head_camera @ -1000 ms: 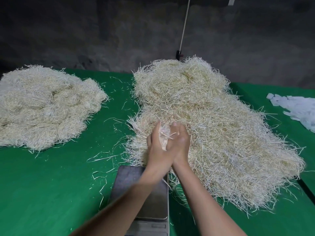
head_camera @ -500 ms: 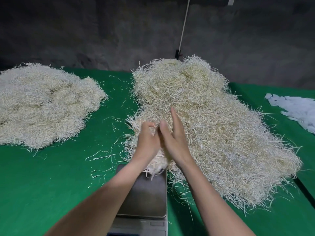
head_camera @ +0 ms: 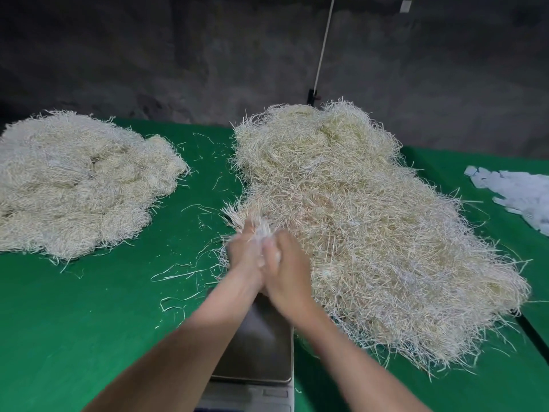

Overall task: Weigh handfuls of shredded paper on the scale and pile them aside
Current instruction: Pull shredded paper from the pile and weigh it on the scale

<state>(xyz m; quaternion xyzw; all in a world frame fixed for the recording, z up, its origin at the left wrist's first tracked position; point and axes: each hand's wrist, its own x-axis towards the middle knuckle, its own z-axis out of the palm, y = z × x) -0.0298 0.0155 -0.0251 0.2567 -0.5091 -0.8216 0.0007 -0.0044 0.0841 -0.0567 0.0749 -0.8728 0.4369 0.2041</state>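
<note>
Right hand (head_camera: 286, 272) rejoins left hand (head_camera: 244, 258), paper (head_camera: 259, 231) between

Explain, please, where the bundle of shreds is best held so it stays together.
Round the middle of the bundle, from both sides, across the strands. They run roughly parallel and fan out loose at the far end, so a grip there would probably shed some. The left hand and right hand clasp it so.
</note>
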